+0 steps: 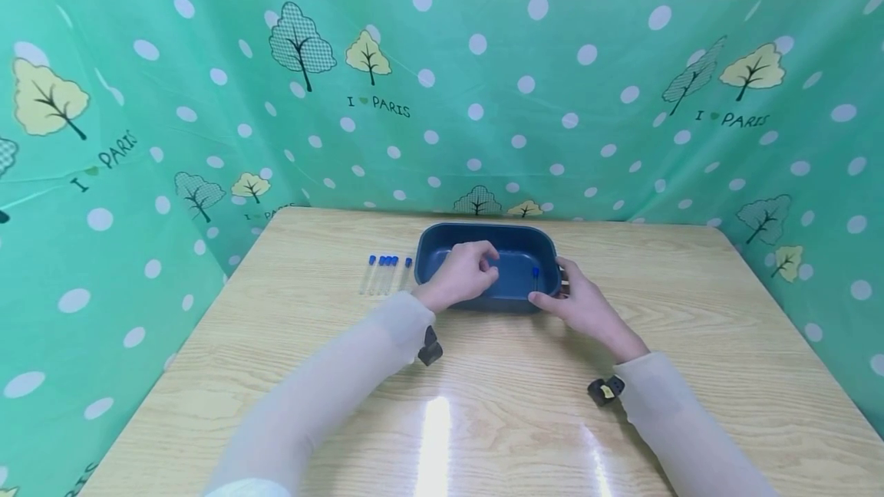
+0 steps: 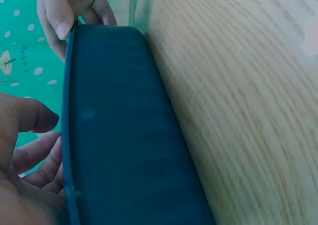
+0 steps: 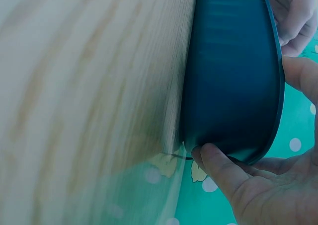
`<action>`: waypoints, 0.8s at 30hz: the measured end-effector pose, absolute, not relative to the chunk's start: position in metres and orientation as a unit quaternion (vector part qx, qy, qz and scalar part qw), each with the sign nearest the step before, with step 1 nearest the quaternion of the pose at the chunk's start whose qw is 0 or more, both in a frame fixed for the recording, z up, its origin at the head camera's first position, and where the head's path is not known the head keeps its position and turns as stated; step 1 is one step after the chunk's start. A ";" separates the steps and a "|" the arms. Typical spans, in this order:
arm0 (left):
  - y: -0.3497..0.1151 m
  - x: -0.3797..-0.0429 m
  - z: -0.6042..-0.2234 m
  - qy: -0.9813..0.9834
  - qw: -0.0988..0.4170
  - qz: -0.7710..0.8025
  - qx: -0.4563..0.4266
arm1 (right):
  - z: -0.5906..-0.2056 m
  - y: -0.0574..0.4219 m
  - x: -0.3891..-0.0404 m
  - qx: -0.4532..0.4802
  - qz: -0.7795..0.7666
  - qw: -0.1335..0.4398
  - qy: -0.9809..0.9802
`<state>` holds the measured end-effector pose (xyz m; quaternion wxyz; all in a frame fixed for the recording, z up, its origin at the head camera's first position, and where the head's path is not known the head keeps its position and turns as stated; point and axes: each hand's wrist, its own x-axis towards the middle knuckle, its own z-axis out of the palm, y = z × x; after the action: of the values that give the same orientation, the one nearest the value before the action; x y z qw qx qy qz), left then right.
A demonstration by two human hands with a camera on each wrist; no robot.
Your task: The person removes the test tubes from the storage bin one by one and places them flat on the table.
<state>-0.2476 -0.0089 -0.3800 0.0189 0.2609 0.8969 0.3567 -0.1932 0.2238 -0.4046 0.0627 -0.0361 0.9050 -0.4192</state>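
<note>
A dark blue rectangular tub (image 1: 500,303) with rounded corners stands on the table. My left hand (image 1: 464,276) is over its left part, fingers loosely bent, with a gap between thumb and fingers in the left wrist view and nothing visible in it. My right hand (image 1: 580,304) grips the tub's right end, thumb at the near rim and fingers around the side; the right wrist view shows fingertips (image 3: 213,153) against the outer wall. Inside the tub, near the right end, is a blue-capped tube (image 1: 535,273). Several clear tubes (image 1: 385,278) with blue caps lie left of the tub.
The wood-grain table (image 1: 511,397) extends around the tub on all sides. A green dotted curtain (image 1: 476,136) with printed trees hangs behind it and along both sides.
</note>
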 end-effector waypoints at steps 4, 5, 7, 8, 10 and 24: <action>-0.002 -0.249 -0.383 0.897 0.020 0.355 0.262 | -0.404 0.224 -0.193 -0.035 -0.420 0.063 0.905; -0.001 -0.249 -0.383 0.897 0.021 0.354 0.262 | -0.404 0.224 -0.193 -0.036 -0.421 0.063 0.904; 0.002 -0.250 -0.385 0.898 0.022 0.352 0.262 | -0.404 0.224 -0.193 -0.038 -0.420 0.063 0.904; 0.003 -0.250 -0.385 0.899 0.023 0.351 0.263 | -0.404 0.223 -0.193 -0.039 -0.421 0.063 0.904; 0.005 -0.251 -0.386 0.898 0.025 0.351 0.264 | -0.404 0.223 -0.193 -0.038 -0.421 0.062 0.904; 0.020 -0.256 -0.386 0.901 0.053 0.351 0.248 | -0.405 0.224 -0.193 -0.047 -0.418 0.060 0.905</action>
<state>-0.2563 0.0199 -0.3863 0.0528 0.2485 0.9014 0.3508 -0.1930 0.2240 -0.4047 0.0604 -0.0466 0.9050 -0.4184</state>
